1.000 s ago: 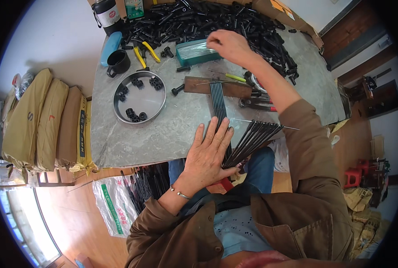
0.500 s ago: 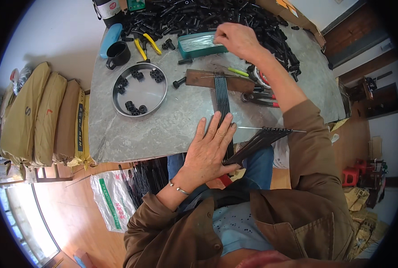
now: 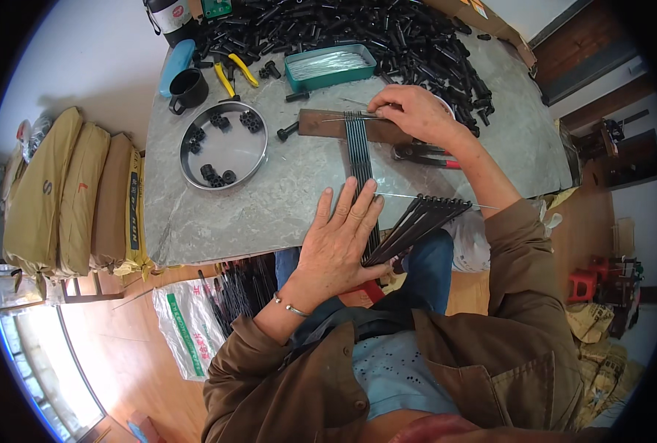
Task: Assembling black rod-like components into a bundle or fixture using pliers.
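Observation:
My left hand [image 3: 336,240] lies flat with its fingers spread, pressing on a row of thin dark strips [image 3: 358,148]. The far ends of the strips rest on a brown wooden block [image 3: 321,123], with a thin metal wire running across them. Over the block's right part, my right hand [image 3: 415,114] is closed in a pinch on a thin metal wire [image 3: 369,113] beside the strip ends. Nearer to me, a fan of dark strips [image 3: 421,229] hangs on another long wire, right of my left hand. Behind the block stands a teal box [image 3: 330,80] of thin metal wires.
A round metal tray [image 3: 224,166] with small black parts sits at left. Near it are a black mug [image 3: 190,90] and yellow-handled pliers [image 3: 234,76]. Red-handled pliers [image 3: 426,155] lie right of the strips. A heap of black parts [image 3: 417,52] covers the table's back.
My right hand has moved from the teal box down to the wooden block, bringing a thin metal wire. My left hand stays flat on the strips.

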The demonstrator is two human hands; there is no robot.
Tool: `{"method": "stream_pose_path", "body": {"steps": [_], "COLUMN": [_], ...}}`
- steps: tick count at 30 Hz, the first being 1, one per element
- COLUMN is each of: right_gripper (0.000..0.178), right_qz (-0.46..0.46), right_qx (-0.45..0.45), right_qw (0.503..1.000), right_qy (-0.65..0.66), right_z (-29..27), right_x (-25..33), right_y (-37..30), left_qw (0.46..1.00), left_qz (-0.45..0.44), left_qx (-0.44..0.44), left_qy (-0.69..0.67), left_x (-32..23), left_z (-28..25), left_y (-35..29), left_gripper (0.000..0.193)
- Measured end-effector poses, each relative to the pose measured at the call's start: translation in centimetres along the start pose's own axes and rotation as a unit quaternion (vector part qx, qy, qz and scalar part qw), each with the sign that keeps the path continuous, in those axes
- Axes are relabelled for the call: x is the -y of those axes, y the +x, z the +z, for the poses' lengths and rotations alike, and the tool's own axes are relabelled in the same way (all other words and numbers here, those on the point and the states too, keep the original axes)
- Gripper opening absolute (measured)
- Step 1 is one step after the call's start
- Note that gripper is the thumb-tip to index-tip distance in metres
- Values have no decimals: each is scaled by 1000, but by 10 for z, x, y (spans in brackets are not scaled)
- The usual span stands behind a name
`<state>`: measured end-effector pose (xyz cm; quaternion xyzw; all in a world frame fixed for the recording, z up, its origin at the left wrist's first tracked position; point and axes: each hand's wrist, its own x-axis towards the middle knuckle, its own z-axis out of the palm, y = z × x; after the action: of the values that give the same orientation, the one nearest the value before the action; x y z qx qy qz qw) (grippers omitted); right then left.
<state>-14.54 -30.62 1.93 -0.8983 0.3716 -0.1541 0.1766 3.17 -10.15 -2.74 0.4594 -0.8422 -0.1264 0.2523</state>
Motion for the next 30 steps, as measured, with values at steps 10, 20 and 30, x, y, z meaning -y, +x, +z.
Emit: {"method": "stream_pose_path", "body": {"steps": [10, 20, 30], "right_gripper": [16, 16, 16], "right_qz": [-30, -34, -29], "right_qx": [-13, -6, -2], "right_qw": [999, 999, 999], "right_qy": [-25, -18, -18], "right_z": [-3, -1, -2], "right_x": [3, 1, 2], "right_y": [3, 3, 2], "left_qw": [1000, 1000, 1000], "left_qz": [0, -1, -3], "left_qx": [2, -2, -3], "left_qy": [3, 3, 4], "left_x": [1, 1, 2], "left_z": [0, 1, 2], "left_y": [-1, -1, -1], "left_gripper": [95, 97, 97]}}
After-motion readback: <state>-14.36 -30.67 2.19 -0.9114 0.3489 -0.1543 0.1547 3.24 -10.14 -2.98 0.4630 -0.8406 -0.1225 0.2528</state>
